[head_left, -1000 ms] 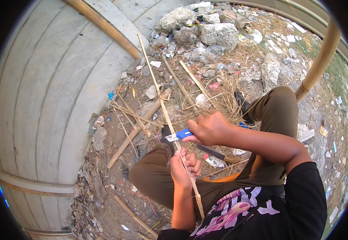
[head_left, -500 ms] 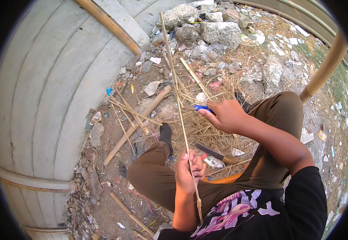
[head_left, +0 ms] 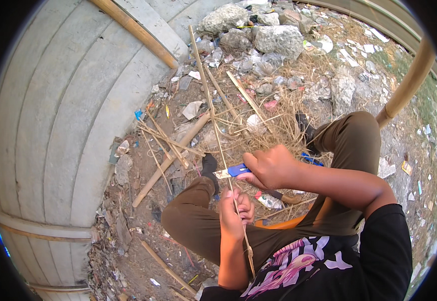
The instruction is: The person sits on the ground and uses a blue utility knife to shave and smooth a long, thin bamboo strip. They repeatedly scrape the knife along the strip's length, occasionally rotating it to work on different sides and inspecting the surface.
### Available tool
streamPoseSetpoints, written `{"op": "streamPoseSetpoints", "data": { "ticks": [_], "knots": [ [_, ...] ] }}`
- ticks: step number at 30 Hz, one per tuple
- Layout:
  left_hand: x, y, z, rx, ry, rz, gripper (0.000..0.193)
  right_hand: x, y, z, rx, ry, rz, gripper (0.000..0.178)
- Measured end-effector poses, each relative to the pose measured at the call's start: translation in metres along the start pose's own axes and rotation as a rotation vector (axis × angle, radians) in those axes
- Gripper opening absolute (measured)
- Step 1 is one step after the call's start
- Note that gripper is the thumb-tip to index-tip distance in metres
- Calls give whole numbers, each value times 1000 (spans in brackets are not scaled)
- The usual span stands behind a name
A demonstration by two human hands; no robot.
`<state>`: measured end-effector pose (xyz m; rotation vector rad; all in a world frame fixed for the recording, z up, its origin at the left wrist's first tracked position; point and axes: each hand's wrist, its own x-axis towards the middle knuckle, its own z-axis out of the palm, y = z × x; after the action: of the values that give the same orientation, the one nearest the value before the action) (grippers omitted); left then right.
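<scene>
Blue cutter [head_left: 238, 170]: clamped in the right hand [head_left: 270, 167], fingers wrapped round its handle, blade lying across the bamboo strip.
Bamboo strip [head_left: 199, 62]: long and thin, pinched in the left hand [head_left: 236, 208] just below the blade, its lower end over the lap, its upper end pointing toward the rocks [head_left: 278, 41].
Wooden-handled tool [head_left: 289, 199]: on the ground beneath the right forearm.
Pale shavings [head_left: 284, 122]: heaped between the feet.
Bamboo pole [head_left: 150, 184]: on the dirt, left, under crossed slivers [head_left: 165, 140].
Grey wall [head_left: 98, 85]: farther left.

Our littered dirt ground [head_left: 145, 218], straw [head_left: 286, 133] just beyond our hands [head_left: 271, 168], bamboo pole [head_left: 150, 185] and crossed strips [head_left: 165, 138] to their left, wooden-handled tool [head_left: 290, 199] near them, pale rocks [head_left: 278, 42] farthest out
</scene>
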<state>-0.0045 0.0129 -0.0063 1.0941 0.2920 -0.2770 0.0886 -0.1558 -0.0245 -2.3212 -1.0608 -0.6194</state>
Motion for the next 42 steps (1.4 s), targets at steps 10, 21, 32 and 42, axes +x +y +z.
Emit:
{"op": "streamPoseSetpoints", "data": {
  "ticks": [10, 21, 32, 42],
  "knots": [
    [-3, -2, 4, 37, 10, -6, 25, 7, 12, -3, -97, 80, -47, 54],
    [-8, -14, 17, 130, -34, -40, 24, 35, 53, -14, -212, 49, 239, 50],
    [3, -5, 7, 123, 67, 2, 19, 8, 26, -5, 551, -257, 307, 53],
    [4, 6, -1, 141, 207, 35, 18, -3, 1, 12, 26, -25, -22, 49]
  ]
}}
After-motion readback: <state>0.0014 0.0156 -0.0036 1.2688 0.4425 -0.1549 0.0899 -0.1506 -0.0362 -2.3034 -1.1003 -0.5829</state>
